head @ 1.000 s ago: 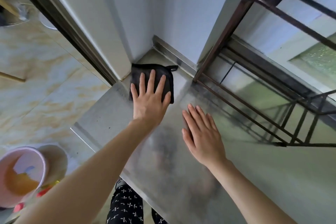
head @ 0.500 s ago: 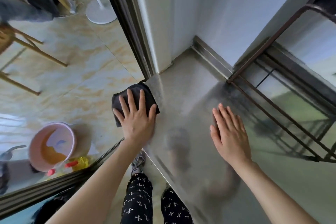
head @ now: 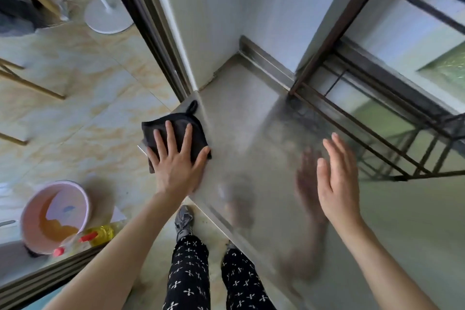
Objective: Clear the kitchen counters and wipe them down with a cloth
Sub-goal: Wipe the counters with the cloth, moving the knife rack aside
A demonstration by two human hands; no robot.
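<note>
Black cloth [head: 149, 132] lay at the left-hand edge of the steel worktop [head: 251, 121], partly overhanging it, just short of the wall corner, its loop pointing towards the wall. Left hand [head: 176, 171] pressed flat on top of it, fingers straight and spread, gripping nothing. Right hand [head: 337, 184] had its fingers straight and together, holding nothing, over the worktop well to the right of the cloth; contact with the surface could not be determined.

You have two hands at work, your left hand [head: 176, 171] and your right hand [head: 337, 184], along with one dark cloth [head: 150, 129], one steel counter [head: 246, 121], one metal rack [head: 328, 38], one pink bucket [head: 31, 240], two red bottle caps [head: 88, 237] and one white stand base [head: 108, 17].
</note>
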